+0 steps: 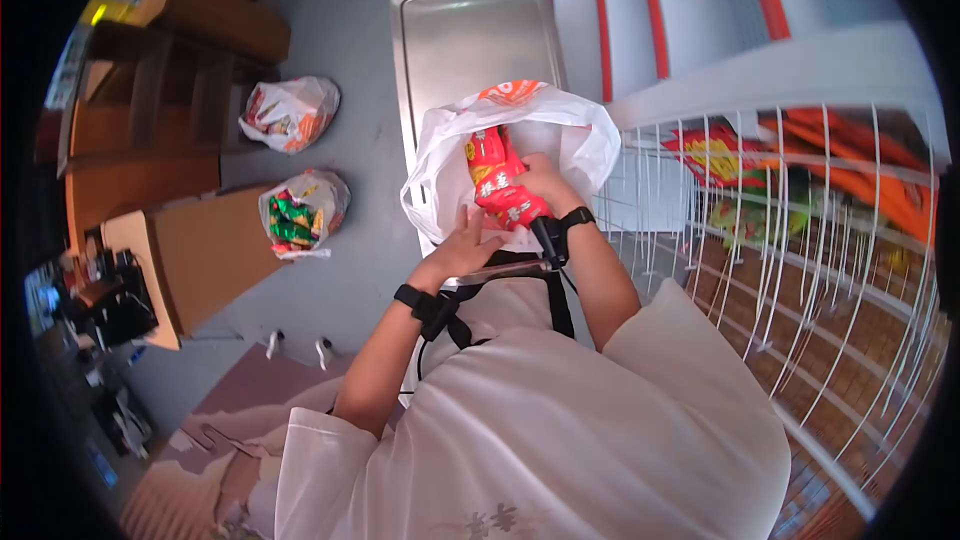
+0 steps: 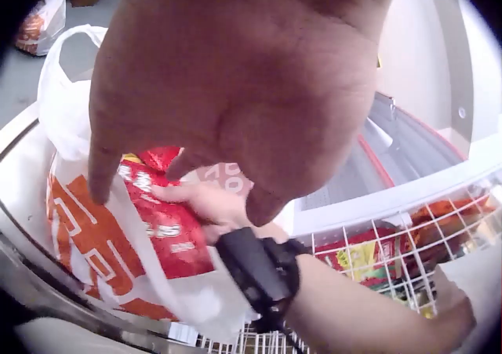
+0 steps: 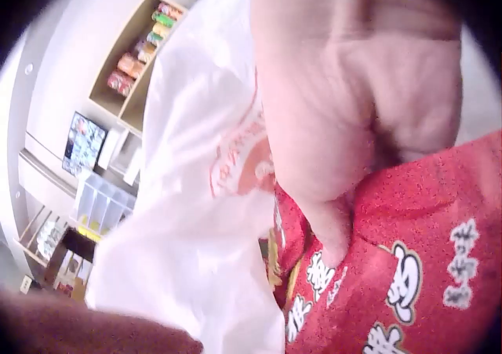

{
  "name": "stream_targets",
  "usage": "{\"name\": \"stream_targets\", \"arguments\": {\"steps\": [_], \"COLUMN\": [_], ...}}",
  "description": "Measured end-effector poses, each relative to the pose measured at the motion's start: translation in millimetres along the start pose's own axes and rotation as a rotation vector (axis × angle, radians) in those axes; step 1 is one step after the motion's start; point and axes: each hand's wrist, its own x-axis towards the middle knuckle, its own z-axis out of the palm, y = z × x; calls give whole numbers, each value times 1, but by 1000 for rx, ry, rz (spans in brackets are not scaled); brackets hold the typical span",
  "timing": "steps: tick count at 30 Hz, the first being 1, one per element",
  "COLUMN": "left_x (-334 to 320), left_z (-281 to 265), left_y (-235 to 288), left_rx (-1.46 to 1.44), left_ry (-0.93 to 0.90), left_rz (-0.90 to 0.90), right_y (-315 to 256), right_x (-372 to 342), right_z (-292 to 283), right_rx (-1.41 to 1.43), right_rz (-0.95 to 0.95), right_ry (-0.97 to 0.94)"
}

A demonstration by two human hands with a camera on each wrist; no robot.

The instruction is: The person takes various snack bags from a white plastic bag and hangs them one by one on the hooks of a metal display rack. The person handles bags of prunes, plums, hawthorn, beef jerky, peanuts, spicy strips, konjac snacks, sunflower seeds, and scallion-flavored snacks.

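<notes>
A white plastic bag with orange print stands open on a metal cart, red snack packets inside it. My right hand reaches into the bag mouth; in the right wrist view the thumb of the right hand lies on a red packet, its other fingers hidden behind the packet. The left hand is at the near rim of the bag, fingers spread. In the left wrist view the left hand hangs over the bag, holding nothing that shows.
The metal cart extends ahead under the bag. Two filled bags stand on the floor at the left, near wooden shelving and a cardboard-brown panel. A white wire basket with colourful packets is on the right, below white shelves with red edges.
</notes>
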Motion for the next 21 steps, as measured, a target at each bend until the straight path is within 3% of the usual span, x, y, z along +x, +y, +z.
{"name": "stream_targets", "arguments": {"steps": [2,4,5,6,8,9,10,13,17,21], "left_x": [-6,-19,-13,-17,-29,-65,-63,-101,-177,-206], "left_z": [-7,-14,-6,-4,-7,-14,-10,11,34,54], "left_y": [-8,-11,-37,-34,-21,14,4,-5,-5,-36], "left_rx": [47,407,548,572,-12,-275,-423,-1046,-1158,-1091], "left_ry": [-41,-207,-118,-113,48,-4,29,-219,-421,-490], "left_rz": [-30,108,302,331,306,223,224,349,229,199], "right_y": [0,-46,-67,-76,-88,-97,-99,-94,-83,-65], "right_x": [-19,-71,-98,-120,-163,-192,-220,-311,-396,-436], "right_z": [-18,-50,-60,-64,-66,-59,-48,15,87,106], "right_rx": [13,180,250,255,548,593,602,821,824,928], "right_rz": [-79,-22,18,3,-56,-66,-79,-242,-312,-248], "right_ry": [146,188,191,225,153,165,195,153,90,-49]}}
